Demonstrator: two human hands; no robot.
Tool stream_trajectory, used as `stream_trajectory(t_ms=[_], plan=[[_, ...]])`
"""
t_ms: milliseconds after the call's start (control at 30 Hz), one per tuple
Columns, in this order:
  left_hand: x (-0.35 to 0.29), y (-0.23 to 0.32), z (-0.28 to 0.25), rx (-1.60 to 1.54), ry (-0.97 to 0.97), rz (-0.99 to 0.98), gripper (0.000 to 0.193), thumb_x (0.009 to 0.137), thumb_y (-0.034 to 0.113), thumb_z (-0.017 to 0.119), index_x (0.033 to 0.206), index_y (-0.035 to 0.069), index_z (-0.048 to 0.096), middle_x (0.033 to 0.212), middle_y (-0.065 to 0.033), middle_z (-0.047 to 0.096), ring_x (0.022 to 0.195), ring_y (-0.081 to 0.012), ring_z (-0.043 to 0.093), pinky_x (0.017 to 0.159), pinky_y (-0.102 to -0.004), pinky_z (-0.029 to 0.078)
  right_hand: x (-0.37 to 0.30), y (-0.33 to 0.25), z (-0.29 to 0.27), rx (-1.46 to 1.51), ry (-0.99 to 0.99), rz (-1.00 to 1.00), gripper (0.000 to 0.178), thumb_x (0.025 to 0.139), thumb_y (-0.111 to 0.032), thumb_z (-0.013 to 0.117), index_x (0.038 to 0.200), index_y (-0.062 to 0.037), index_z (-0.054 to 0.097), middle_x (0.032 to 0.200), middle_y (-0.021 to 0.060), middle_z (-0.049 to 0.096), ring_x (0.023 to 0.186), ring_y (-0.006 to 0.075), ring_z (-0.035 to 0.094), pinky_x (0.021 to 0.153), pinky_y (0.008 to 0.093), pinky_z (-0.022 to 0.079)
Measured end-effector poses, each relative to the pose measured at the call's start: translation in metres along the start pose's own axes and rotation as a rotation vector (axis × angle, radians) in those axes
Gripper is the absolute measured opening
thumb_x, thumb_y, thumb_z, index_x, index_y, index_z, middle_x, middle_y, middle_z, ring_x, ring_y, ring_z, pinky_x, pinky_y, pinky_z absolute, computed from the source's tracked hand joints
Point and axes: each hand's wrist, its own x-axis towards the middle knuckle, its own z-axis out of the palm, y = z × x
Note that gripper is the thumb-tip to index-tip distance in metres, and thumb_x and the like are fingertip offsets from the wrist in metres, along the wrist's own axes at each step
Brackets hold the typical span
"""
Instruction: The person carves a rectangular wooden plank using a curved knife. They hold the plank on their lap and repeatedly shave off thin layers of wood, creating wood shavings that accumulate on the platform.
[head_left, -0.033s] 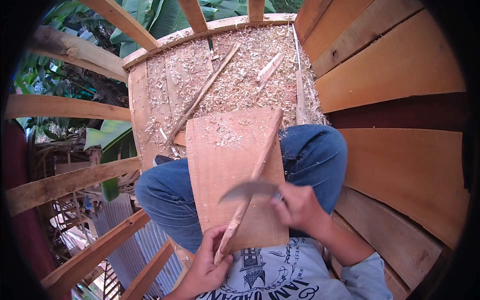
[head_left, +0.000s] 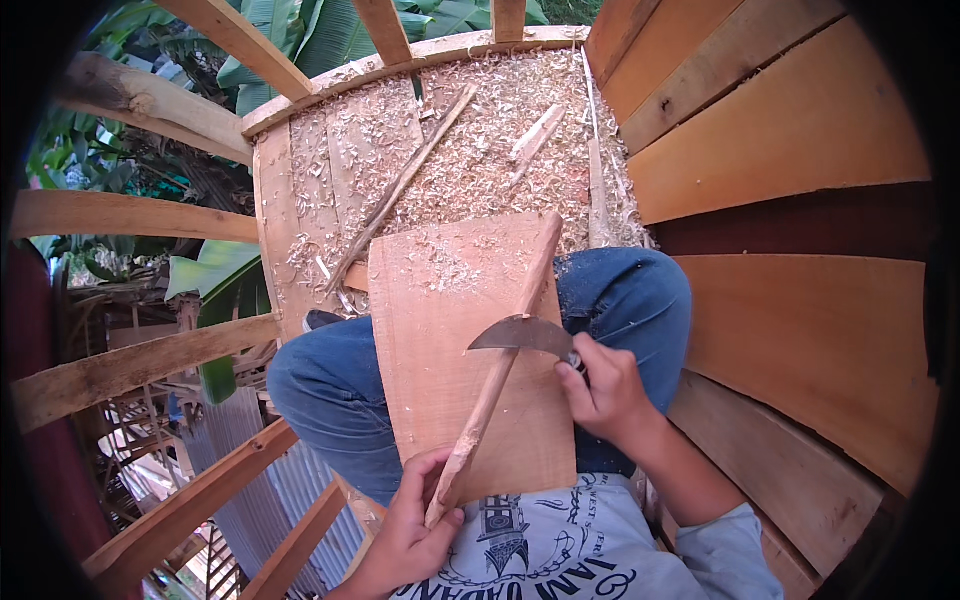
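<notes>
Head camera view, looking down: a person in blue jeans [head_left: 325, 380] and a light grey shirt [head_left: 640, 550] with a dark print works a stick of wood with a curved blade at the centre of the frame. The right hand [head_left: 605, 395], right of centre, has its fingers closed around the handle of a knife [head_left: 520, 336], most of the grip hidden inside the fist. The sickle-shaped blade lies across the stick [head_left: 489, 395], its tip pointing to the left of the frame.

At the lower centre, the left hand [head_left: 420, 520] has thumb and fingers curled in around the near end of the stick, with only the stick's width between them. The stick slants from there to the upper right corner of a broad, flat board [head_left: 425, 370] that lies over the lap between the bent knees, shavings [head_left: 450, 268] scattered on its upper part.

More curls cover the plank floor [head_left: 280, 220] at the top of the frame, where a long wooden strip [head_left: 410, 185] and a short pale piece [head_left: 538, 138] lie. Wide planks [head_left: 780, 130] line the right side; wooden rails [head_left: 150, 365], green leaves [head_left: 310, 40] and corrugated sheeting [head_left: 240, 460] fill the left.
</notes>
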Motion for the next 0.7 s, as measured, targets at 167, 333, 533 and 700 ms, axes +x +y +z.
stream_trajectory(t_ms=[167,333,533,700], plan=[[0.001,-0.003,0.001,-0.001,0.0,0.028,0.058,0.083,0.0,0.056,0.137,0.001,0.034,0.128,-0.0106,0.046,0.127,-0.0193,0.039,0.108,-0.0323,0.026,-0.011,-0.018,0.001,0.071,-0.171,-0.129,0.019,0.085,-0.013,0.066,0.082,-0.0006,0.053,0.065,0.0167,0.058,0.057,0.0355,0.061,0.048,0.0416,0.047],[0.003,0.003,-0.008,0.03,-0.041,-0.013,0.056,0.085,-0.008,0.05,0.138,-0.002,0.031,0.139,-0.0192,0.042,0.136,-0.0248,0.038,0.112,-0.0341,0.026,-0.003,-0.008,0.009,0.052,-0.041,0.031,0.017,0.085,-0.013,0.066,0.084,-0.0004,0.055,0.064,0.0159,0.058,0.058,0.0344,0.062,0.048,0.0413,0.047],[-0.002,0.0,-0.002,0.004,-0.02,0.015,0.057,0.085,-0.003,0.054,0.137,0.0,0.033,0.131,-0.0136,0.045,0.13,-0.021,0.039,0.109,-0.0329,0.026,0.009,0.005,0.003,0.151,0.042,0.227,0.019,0.087,-0.014,0.065,0.084,0.0009,0.054,0.065,0.0165,0.057,0.059,0.0354,0.063,0.048,0.0413,0.047],[0.001,-0.002,-0.005,0.065,-0.068,0.044,0.058,0.085,-0.01,0.049,0.139,-0.001,0.03,0.139,-0.0185,0.041,0.137,-0.0263,0.037,0.114,-0.0358,0.024,-0.007,-0.014,0.004,0.053,-0.173,-0.294,0.017,0.087,-0.015,0.064,0.083,-0.0021,0.053,0.06,0.0141,0.052,0.049,0.0283,0.057,0.044,0.0334,0.043]])
